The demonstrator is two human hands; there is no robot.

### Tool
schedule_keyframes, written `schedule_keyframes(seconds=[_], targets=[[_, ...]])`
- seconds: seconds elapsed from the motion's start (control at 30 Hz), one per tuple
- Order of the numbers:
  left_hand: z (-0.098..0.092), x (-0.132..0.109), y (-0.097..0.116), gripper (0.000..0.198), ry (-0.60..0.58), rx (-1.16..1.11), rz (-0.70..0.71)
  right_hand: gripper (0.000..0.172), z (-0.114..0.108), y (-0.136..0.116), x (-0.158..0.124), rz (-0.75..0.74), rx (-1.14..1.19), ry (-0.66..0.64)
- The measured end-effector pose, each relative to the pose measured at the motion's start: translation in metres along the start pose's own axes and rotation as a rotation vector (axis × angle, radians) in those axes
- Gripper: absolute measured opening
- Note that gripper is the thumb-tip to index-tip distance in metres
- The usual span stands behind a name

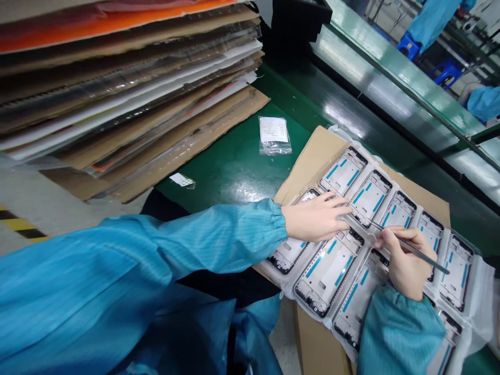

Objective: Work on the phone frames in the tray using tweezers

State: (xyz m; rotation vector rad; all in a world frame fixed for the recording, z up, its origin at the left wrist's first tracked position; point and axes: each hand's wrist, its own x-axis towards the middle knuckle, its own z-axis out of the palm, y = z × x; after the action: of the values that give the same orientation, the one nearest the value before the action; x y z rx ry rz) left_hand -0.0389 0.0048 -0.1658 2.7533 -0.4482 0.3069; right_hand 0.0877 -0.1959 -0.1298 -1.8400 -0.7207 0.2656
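A whitish plastic tray [327,322] holds several phone frames in two rows, each with blue strips. My left hand [317,216] lies flat over the tray's left part, fingers stretched out across the gap between frames, holding nothing. Pinched in my right hand [408,258] is a thin dark tool [424,255], possibly tweezers. Its tip points at the lower edge of a phone frame [371,198] in the upper row, just right of my left fingertips. Whether the tip touches the frame is too small to tell. My right sleeve covers part of the lower row.
Cardboard [318,151] lies under the tray on a green table [234,172]. A tall stack of cardboard sheets [195,135] stands at the left. Beyond the tray are a labelled bag [274,135] and a small packet [182,180]. People in blue are at the upper right.
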Motion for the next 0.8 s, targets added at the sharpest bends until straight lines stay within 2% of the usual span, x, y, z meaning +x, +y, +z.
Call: schedule_keyframes(seconds=[0.1, 0.2, 0.4, 0.6, 0.7, 0.8], targets=[[0.002, 0.0, 0.0, 0.034, 0.022, -0.01, -0.014, 0.026, 0.003, 0.01, 0.007, 0.032, 0.038, 0.091], [0.003, 0.001, -0.006, 0.035, 0.025, -0.083, -0.021, 0.031, 0.006, 0.023, 0.016, 0.087, 0.111, 0.117], [0.004, -0.001, -0.023, 0.036, 0.049, -0.184, -0.033, 0.036, 0.014, 0.033, 0.033, 0.167, 0.187, 0.084], [0.001, -0.003, -0.026, 0.035, 0.038, -0.177, -0.025, 0.034, 0.014, 0.031, 0.035, 0.161, 0.163, 0.042], [-0.001, -0.003, -0.025, 0.036, 0.04, -0.193, -0.029, 0.032, 0.011, 0.027, 0.03, 0.187, 0.194, -0.046], [-0.003, -0.002, -0.026, 0.04, 0.074, -0.26, -0.043, 0.029, 0.009, 0.023, 0.026, 0.182, 0.168, -0.249]])
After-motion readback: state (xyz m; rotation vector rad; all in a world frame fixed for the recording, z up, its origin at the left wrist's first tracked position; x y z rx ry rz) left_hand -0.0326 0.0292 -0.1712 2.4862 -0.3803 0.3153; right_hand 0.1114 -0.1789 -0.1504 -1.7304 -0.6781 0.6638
